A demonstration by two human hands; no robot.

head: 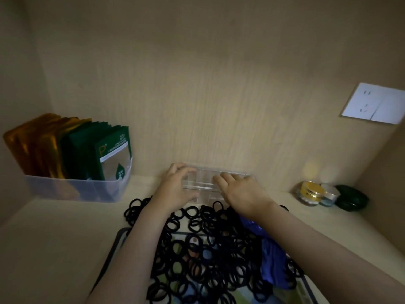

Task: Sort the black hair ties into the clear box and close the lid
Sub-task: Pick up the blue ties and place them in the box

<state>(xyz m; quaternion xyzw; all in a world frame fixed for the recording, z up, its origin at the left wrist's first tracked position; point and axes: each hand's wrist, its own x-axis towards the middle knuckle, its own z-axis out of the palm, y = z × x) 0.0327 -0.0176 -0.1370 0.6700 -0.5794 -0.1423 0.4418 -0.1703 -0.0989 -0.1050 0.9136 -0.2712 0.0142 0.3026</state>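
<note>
Hair ties (pixel 210 249), black, are heaped across a printed mat (pixel 303 291), at 6 o'clock from the clear box (pixel 205 183). The box is set against the back wall (pixel 219 106), its long axis laid from 9 to 3 o'clock. Its 9 o'clock end is grasped by the left hand (pixel 175 187), fingers curled over the rim. The right hand (pixel 243 191) is laid on its 3 o'clock half, fingers straight.

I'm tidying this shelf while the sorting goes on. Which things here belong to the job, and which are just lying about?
Job: black hair ties; clear box; left hand gripping it; right hand resting on it.
Lying about: tub of green and gold sachets; gold-lidded jar; dark green case; blue cloth; wall socket; printed mat under the ties.
</note>
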